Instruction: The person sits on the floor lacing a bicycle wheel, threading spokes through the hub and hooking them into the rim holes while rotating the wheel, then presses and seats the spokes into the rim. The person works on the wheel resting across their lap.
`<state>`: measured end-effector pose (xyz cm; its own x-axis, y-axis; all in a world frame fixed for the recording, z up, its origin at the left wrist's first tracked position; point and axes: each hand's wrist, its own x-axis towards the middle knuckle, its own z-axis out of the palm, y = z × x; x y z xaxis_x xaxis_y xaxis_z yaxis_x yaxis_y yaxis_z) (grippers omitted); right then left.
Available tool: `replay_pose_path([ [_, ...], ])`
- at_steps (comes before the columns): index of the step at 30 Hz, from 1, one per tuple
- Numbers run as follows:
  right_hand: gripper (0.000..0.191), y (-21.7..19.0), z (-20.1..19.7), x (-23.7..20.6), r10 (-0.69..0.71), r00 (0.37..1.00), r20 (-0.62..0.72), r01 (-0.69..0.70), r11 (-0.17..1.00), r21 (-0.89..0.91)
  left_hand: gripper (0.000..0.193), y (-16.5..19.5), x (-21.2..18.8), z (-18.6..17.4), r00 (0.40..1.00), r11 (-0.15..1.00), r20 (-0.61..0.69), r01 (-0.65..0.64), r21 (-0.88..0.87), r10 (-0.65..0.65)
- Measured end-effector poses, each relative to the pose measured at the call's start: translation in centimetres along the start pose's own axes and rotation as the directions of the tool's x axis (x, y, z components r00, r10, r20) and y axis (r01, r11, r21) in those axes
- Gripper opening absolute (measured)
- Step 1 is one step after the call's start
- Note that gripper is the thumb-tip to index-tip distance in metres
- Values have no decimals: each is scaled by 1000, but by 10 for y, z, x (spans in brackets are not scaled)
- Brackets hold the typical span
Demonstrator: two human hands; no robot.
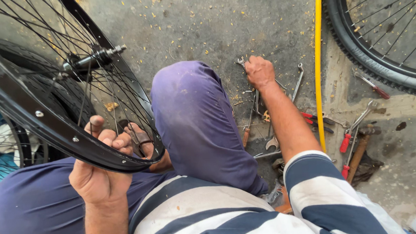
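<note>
Head view shows my left hand (99, 172) wrapped shut around the black metal bicycle wheel rim (52, 127), thumb up on its outer face and fingers curled over the inner edge. The rim runs off the top and left of the picture, so I see only part of it; its thin spokes meet at the dark hub with a steel axle (96, 57), and a second tyred wheel behind is mostly covered by it.

My right hand (260, 72) reaches past my bent knee in purple-blue trousers (196, 117) and is fisted on the shaft of a silver metal spanner (241, 62); only its jaw end pokes out above my knuckles, the rest hidden in my grip.

Below that hand lies a heap of steel spanners and a wooden-handled screwdriver (258, 124), overlapping so that I cannot separate them all. Red-handled pliers and screwdrivers (349, 140) lie further right, beyond a yellow tube (319, 63) that runs up out of the picture.

A knobbly black bicycle tyre (371, 58) is cut off at the top right corner.

Everything rests on a grey, stained concrete floor (212, 22) scattered with small yellow flecks.
</note>
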<state>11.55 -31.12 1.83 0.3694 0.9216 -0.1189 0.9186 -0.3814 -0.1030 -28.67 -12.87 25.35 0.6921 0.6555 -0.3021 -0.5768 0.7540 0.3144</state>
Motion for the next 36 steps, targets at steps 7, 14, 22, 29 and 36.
replay_pose_path([
  [7, 4, 9, -10, -11, 650, 750, 123, -279, 143, 950, 45, -1, 3, 15, 999, 1000, -45, 3, -24, -5],
  [14, 16, -26, -94, -81, 577, 753, 318, -201, -258, 945, 18, -28, 23, 12, 964, 966, -248, -26, 258, 92],
  [22, 15, -134, -269, -118, 505, 863, -20, 158, -231, 960, 21, -31, 19, 13, 998, 998, -56, 33, -45, -35],
  [29, 16, -279, -276, -87, 219, 969, -118, 87, 148, 985, 33, -20, 15, -13, 999, 998, -22, 23, -60, -25],
  [36, 14, -336, -294, -52, 83, 942, -325, 205, 624, 754, 40, -13, 19, -11, 998, 998, -35, 51, -43, -52],
])
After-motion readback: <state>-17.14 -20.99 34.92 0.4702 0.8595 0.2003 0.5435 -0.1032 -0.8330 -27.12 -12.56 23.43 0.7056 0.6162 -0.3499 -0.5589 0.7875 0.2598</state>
